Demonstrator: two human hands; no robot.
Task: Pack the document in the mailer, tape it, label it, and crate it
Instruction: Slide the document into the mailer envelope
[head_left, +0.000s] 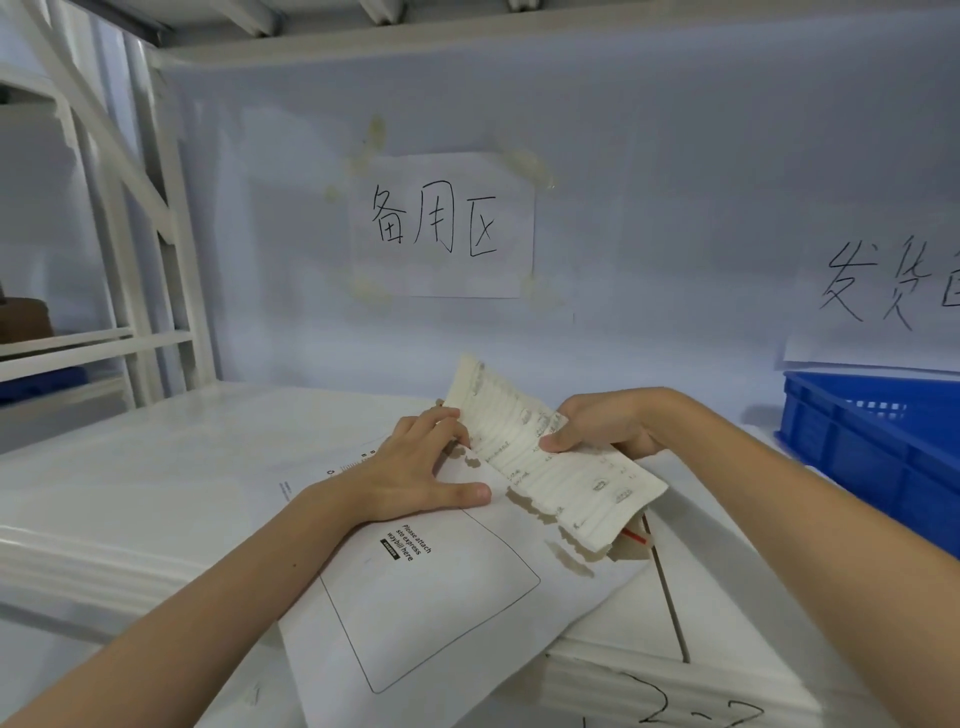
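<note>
Presently, the label sheet (545, 457) is held in the air above the mailer (441, 587), which lies flat on the white table (156, 467) with its printed waybill box (431, 597) facing up. The right hand (602, 426) pinches the sheet's edge between thumb and curled fingers. The left hand (421, 467) rests on the mailer with its thumb stretched out flat, while its fingertips curl at the sheet's other edge, seemingly picking at it; whether they actually grip a layer cannot be told. The document itself is not visible, presumably already inside the mailer. A blue crate (872, 447) stands well apart at the right.

Risks, as judged from this arrangement:
1. The sheet is curved and limp. If a sticky layer is being peeled, it could fold onto itself or tear along the ragged edge.
2. The mailer overhangs the table's front edge; lifting the left hand could let it slide off.
3. A label set down askew would miss the box, and repositioning may wrinkle it.
4. Small paper scraps (569, 551) lie beside the box and could be trapped beneath the label.
</note>
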